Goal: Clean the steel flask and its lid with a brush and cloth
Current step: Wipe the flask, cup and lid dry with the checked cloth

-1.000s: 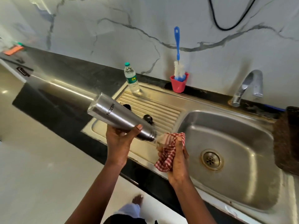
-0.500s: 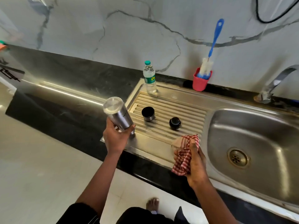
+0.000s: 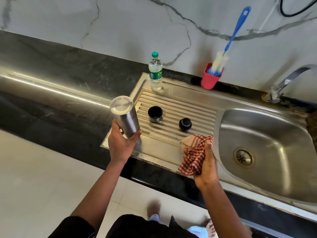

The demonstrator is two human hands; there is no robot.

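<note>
My left hand (image 3: 121, 143) grips the steel flask (image 3: 125, 115) upside down, its flat base toward the camera, over the left edge of the drainboard (image 3: 175, 107). My right hand (image 3: 205, 164) holds a bunched red-and-white checked cloth (image 3: 194, 154) above the drainboard's front right corner, apart from the flask. Two black lid parts lie on the ribbed drainboard: a cup-shaped cap (image 3: 155, 113) and a round stopper (image 3: 185, 124). A blue-handled bottle brush (image 3: 229, 42) stands in a red cup (image 3: 210, 77) against the wall.
A plastic water bottle (image 3: 155, 72) stands at the drainboard's back edge. The sink bowl (image 3: 267, 152) with its drain lies to the right, the tap (image 3: 284, 83) behind it. Black counter (image 3: 51, 79) stretches left. My feet show on the tiled floor below.
The flask went from lying tilted near the cloth to upside down at the drainboard's left edge. The cloth hand stayed near the front edge, now apart from the flask.
</note>
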